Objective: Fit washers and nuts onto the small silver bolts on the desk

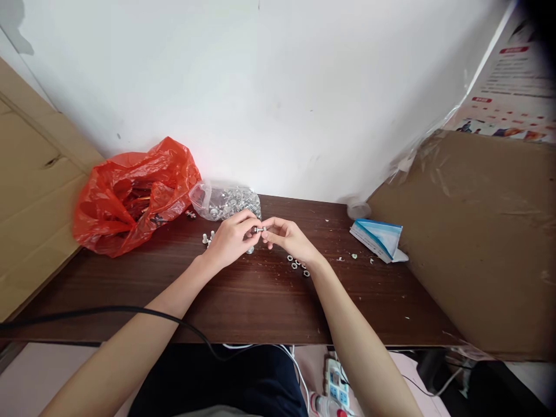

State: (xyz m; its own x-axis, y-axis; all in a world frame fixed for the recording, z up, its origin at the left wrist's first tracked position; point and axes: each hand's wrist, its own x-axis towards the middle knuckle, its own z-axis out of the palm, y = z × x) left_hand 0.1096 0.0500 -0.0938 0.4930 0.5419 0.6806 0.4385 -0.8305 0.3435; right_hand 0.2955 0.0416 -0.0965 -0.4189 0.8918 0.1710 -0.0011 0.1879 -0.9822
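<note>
The left hand (232, 238) and right hand (290, 238) are coming together just in front of the clear bag (234, 201), their fingertips pinching a small bolt (259, 230) from either side. The clear bag is holding many small metal pieces. Left of it, the red bag (103, 205) is gaping open, its contents hard to identify. Loose nuts (295, 266) are lying in front and rightward of the clear bag; the blue-and-white packet (377, 238) is resting well to its right.

Dark navy cloth (226, 379) across the lap, grey fabric (217, 412) at the waist, bare forearms (365, 330).
</note>
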